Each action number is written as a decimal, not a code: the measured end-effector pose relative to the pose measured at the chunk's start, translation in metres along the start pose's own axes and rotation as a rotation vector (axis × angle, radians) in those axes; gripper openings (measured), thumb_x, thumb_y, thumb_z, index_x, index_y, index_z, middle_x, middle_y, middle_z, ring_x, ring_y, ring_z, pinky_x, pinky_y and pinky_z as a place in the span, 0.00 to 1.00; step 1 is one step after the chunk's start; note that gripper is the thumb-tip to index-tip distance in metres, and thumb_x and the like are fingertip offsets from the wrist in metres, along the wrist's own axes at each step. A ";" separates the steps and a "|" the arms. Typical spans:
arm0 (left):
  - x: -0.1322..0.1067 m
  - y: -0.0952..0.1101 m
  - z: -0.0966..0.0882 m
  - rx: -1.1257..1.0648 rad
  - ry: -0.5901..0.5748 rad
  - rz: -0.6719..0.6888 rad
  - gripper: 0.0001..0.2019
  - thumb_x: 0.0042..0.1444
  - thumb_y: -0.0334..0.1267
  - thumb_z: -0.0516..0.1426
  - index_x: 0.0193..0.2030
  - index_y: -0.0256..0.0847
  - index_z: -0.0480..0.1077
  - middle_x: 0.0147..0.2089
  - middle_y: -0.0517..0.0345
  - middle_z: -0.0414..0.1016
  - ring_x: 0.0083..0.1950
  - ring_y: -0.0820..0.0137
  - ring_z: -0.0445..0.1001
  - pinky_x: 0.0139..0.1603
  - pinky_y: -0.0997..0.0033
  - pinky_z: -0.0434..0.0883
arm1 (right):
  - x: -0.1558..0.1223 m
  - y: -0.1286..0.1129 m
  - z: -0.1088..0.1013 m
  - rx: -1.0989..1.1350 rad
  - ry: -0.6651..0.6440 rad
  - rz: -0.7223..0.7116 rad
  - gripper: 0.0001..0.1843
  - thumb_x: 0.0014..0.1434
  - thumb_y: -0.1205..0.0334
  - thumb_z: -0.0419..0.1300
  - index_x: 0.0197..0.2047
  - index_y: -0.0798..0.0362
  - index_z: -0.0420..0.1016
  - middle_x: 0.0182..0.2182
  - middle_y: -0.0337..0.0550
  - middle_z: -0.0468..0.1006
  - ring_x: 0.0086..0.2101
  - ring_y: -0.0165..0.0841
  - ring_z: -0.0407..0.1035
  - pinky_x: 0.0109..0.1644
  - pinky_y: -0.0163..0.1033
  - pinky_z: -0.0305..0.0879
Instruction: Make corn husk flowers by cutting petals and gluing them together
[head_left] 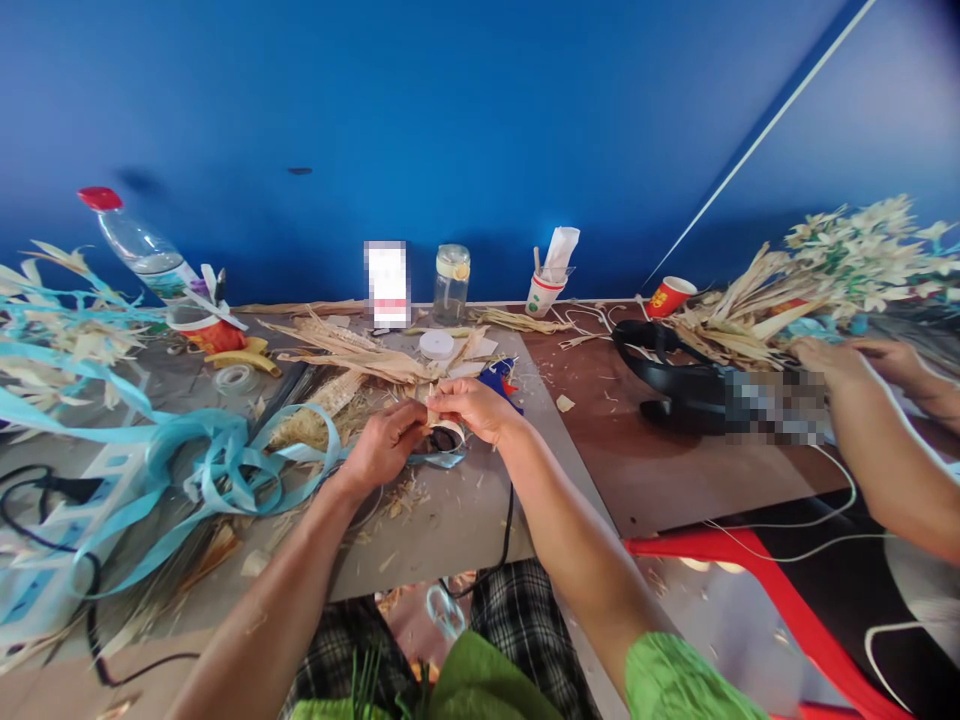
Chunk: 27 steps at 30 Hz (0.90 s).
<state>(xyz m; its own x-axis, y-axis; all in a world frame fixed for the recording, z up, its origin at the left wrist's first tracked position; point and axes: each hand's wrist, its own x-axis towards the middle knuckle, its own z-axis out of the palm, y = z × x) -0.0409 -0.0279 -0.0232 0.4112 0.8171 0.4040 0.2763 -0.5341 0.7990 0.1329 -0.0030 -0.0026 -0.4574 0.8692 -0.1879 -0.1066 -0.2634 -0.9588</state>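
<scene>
My left hand (388, 442) and my right hand (474, 406) meet over the middle of the table, fingertips nearly touching. Both are closed in a pinch around something small and pale, mostly hidden by the fingers. Just below the right fingers lies a white ring-shaped roll (450, 434) with a dark middle. Behind the hands spread dried corn husks (360, 355) and a flat white disc (436, 345). A dark blue piece with some red (498, 380) sits beyond my right hand. Left of my left hand is a loose heap of light blue ribbon (225, 455).
A clear jar (451, 285), a lit phone-like screen (388, 283), and a paper cup (545, 292) line the blue wall. At left a plastic bottle (142, 245) leans. To the right, another person's hands (847, 375) work near husks and white flowers (862, 245).
</scene>
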 end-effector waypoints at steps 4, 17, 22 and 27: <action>-0.001 -0.001 0.001 0.058 -0.025 0.035 0.05 0.54 0.32 0.55 0.29 0.41 0.72 0.30 0.55 0.71 0.33 0.68 0.66 0.37 0.71 0.60 | 0.005 0.004 0.001 0.067 0.016 0.037 0.19 0.37 0.53 0.71 0.17 0.56 0.66 0.13 0.32 0.64 0.17 0.21 0.55 0.21 0.30 0.49; 0.000 -0.006 0.001 -0.011 -0.004 0.011 0.05 0.54 0.33 0.57 0.31 0.41 0.74 0.33 0.54 0.74 0.35 0.68 0.70 0.39 0.70 0.63 | 0.013 0.002 -0.007 0.458 0.400 -0.138 0.18 0.41 0.55 0.70 0.20 0.55 0.65 0.15 0.30 0.63 0.17 0.21 0.53 0.23 0.31 0.52; -0.001 -0.011 0.001 0.100 0.077 0.048 0.07 0.58 0.36 0.53 0.32 0.40 0.72 0.36 0.53 0.75 0.38 0.67 0.72 0.41 0.68 0.66 | 0.014 0.001 -0.013 0.506 0.467 -0.183 0.22 0.48 0.51 0.66 0.17 0.53 0.60 0.13 0.30 0.60 0.15 0.22 0.52 0.23 0.33 0.53; -0.001 -0.015 0.000 0.164 0.254 0.063 0.06 0.57 0.36 0.53 0.33 0.41 0.72 0.36 0.52 0.76 0.39 0.66 0.73 0.42 0.67 0.69 | 0.013 0.004 -0.004 0.474 0.332 -0.219 0.20 0.45 0.53 0.68 0.16 0.54 0.63 0.14 0.31 0.61 0.16 0.22 0.52 0.23 0.33 0.53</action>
<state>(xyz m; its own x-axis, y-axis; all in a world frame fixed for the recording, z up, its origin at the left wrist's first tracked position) -0.0450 -0.0207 -0.0353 0.2073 0.7982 0.5657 0.4022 -0.5966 0.6945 0.1295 0.0090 -0.0101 -0.0890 0.9879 -0.1269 -0.5828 -0.1550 -0.7977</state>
